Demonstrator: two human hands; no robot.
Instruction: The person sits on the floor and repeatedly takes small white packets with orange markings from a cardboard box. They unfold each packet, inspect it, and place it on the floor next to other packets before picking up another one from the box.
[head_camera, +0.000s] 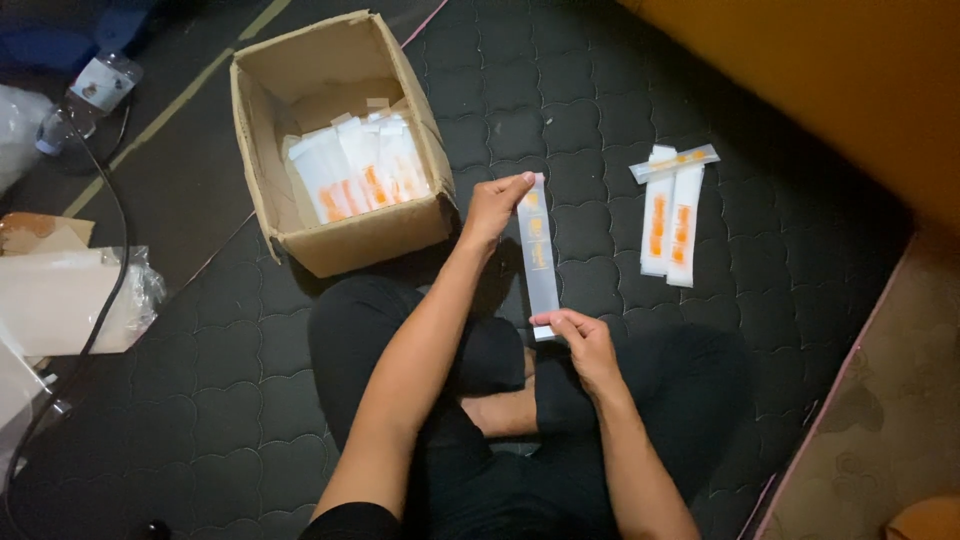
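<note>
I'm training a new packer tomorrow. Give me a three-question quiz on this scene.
1. True or false: both hands hold one long clear sleeve.
2. Which hand grips its top end? A. left hand B. right hand
3. Fill in: more sleeves stand inside the open cardboard ___.

Key: 1 true. 2 A. 3 box. A small pile of sleeves also lies on the dark quilted mat.
</note>
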